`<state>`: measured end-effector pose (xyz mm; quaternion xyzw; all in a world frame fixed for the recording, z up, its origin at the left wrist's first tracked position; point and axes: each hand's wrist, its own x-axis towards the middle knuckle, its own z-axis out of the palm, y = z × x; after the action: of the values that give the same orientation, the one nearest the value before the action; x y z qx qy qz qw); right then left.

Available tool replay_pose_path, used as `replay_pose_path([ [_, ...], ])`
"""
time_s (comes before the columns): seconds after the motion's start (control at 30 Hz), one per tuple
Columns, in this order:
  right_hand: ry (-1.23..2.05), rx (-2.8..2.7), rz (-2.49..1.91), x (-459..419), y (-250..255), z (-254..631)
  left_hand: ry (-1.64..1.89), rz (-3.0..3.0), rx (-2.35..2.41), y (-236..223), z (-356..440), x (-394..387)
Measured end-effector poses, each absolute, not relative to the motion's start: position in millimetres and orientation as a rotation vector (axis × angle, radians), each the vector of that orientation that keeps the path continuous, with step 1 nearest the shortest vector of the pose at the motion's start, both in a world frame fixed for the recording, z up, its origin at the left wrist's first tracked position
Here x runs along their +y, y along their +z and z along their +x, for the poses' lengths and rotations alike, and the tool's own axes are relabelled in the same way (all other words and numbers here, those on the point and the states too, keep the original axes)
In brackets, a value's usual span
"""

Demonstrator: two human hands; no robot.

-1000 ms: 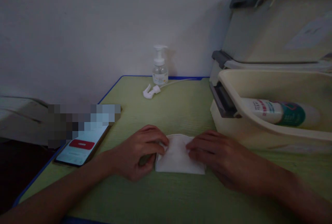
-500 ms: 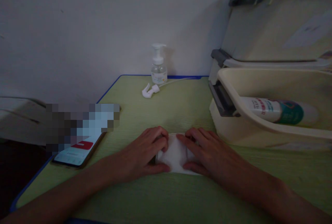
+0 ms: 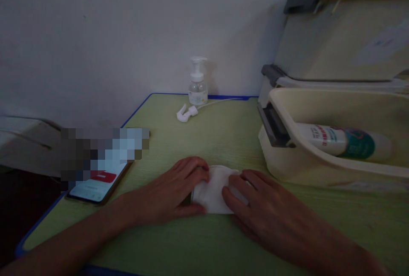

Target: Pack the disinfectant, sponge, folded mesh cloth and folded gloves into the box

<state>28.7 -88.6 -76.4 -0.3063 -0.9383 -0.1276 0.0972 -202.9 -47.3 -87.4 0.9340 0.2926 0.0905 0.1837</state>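
Note:
A small folded white cloth (image 3: 213,188) lies flat on the green table (image 3: 211,139) in front of me. My left hand (image 3: 172,193) rests on its left edge, fingers stretched flat and pressing down. My right hand (image 3: 265,210) lies over its right part, fingers extended flat on the cloth. Neither hand grips anything; both lie on top of the cloth and hide its side edges.
A phone (image 3: 99,182) with a lit screen lies at the table's left edge. A pump bottle (image 3: 197,82) and a loose white spray head (image 3: 186,113) sit at the back by the wall. A beige plastic bin (image 3: 306,161) holding a bottle (image 3: 343,143) stands at the right.
My hands moved inward from the cloth's corners and flattened on it. My right hand has since slid down and toward me over the cloth's right side.

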Motion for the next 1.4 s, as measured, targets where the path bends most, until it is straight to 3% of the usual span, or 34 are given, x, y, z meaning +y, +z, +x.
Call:
replay_pose_path([
  [0.13, -0.449, -2.762, -0.912, -92.8, -80.6, 28.6, 0.324, 2.772, 0.776, -89.1, -202.2, -48.5],
  [0.43, -0.420, -2.729, -0.909, -94.9, -81.6, 28.0, 0.887, 3.069, 0.732, -94.5, -186.0, -70.4],
  [1.0, -0.434, -2.612, -0.915, -84.7, -81.5, 25.7, 0.837, 3.168, 0.711, -94.4, -186.5, -68.8],
  [1.17, -0.224, -2.572, -0.957, -80.0, -77.8, 30.0, 0.858, 2.867, 0.746, -99.1, -186.2, -62.8],
  [1.4, 0.464, -2.442, -1.223, -69.9, -68.9, 34.7, 0.716, 2.396, 0.946, -88.1, -188.7, -55.6],
])
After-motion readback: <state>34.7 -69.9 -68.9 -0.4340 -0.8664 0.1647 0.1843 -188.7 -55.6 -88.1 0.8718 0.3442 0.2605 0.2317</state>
